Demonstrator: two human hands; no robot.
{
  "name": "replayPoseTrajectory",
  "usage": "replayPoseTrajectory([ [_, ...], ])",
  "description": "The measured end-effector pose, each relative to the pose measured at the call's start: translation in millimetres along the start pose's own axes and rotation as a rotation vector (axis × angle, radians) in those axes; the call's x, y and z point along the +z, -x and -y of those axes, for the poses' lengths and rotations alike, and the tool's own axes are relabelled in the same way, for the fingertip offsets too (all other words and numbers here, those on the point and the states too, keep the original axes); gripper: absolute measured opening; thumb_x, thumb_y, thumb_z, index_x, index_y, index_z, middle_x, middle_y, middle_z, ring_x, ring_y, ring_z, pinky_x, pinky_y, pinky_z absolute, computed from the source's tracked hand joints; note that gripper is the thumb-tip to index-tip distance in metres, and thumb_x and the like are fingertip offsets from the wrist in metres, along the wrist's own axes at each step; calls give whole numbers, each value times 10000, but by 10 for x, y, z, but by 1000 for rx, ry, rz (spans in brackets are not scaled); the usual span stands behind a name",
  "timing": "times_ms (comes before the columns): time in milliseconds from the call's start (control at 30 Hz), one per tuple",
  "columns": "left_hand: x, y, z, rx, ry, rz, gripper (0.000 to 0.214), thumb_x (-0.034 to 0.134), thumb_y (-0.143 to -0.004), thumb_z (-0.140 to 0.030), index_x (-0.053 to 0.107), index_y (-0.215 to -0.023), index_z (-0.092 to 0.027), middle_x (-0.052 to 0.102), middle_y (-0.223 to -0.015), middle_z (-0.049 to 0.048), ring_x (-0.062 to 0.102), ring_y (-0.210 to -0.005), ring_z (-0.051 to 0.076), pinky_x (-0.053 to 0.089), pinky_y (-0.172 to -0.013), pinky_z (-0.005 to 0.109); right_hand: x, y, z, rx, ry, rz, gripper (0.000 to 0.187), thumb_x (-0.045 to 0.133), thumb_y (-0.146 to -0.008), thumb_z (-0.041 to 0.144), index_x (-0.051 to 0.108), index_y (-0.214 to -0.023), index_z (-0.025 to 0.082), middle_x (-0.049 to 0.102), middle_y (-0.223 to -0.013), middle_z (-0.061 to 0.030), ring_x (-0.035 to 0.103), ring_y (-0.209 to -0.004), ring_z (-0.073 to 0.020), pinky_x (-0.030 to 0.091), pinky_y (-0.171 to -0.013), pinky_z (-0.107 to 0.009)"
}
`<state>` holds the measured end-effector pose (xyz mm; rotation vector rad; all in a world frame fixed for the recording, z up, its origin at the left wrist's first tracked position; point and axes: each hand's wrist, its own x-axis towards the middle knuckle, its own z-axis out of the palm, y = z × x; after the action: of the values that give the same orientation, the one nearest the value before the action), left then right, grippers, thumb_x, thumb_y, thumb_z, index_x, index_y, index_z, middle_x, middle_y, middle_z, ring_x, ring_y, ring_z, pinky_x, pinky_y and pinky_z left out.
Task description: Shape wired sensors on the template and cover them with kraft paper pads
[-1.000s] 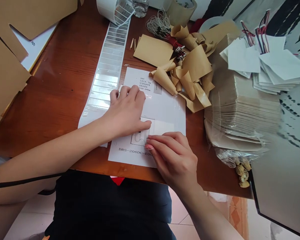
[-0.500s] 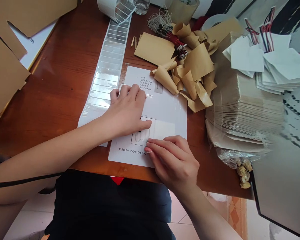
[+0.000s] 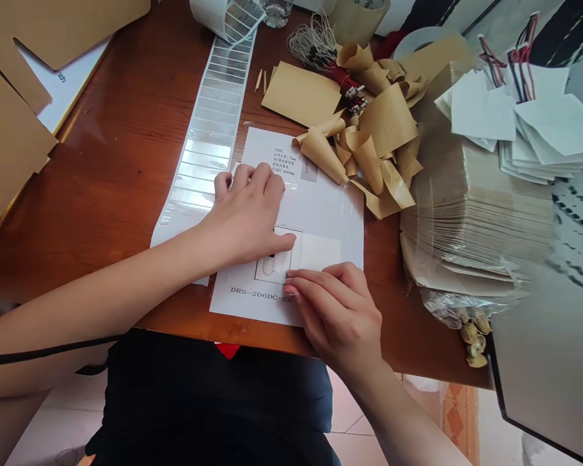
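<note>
A printed white sheet lies near the table's front edge, with a framed drawing and the text "DRS-206DC" on it. My left hand rests palm down across the sheet, fingers bent and thumb stretched out beside the drawing. Thumb and fingertips of my right hand are pinched together at the drawing's lower right corner, on what looks like a thin white wire curving over the drawing. Its held end is hidden by the fingers. A pale square piece lies on the sheet, right of the drawing.
A strip of silvery labels runs from its roll under my left arm. Crumpled brown paper, bundled wires and a brown card lie behind. Plastic-wrapped stacked sheets stand right; cardboard is left.
My right hand has shifted very slightly, and the small wire loop seen at its fingertips no longer shows there. My left hand stays in place.
</note>
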<state>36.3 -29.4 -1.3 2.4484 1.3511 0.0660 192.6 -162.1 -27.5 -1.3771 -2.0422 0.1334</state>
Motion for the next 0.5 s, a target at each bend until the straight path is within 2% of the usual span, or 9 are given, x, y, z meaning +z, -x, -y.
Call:
replayPoseTrajectory([
  [300,-33,-2,-25,-21,21,44,581,681,-841,-475,519,-1287,-141,497,-1372,182,403,-1340,419,268,-1134,576,19,15,-17,-13,32,12,110,673,-958,105,714,-946,206,818,-971,-32,516,-759,-200,438,-695,-379],
  [500,-2,3,4,11,5,19,555,646,-859,-457,512,-1300,-148,502,-1398,184,408,-1334,417,281,-1119,581,21,7,-17,13,53,32,103,680,-962,117,698,-922,210,816,-966,-16,519,-784,-201,412,-740,-382],
])
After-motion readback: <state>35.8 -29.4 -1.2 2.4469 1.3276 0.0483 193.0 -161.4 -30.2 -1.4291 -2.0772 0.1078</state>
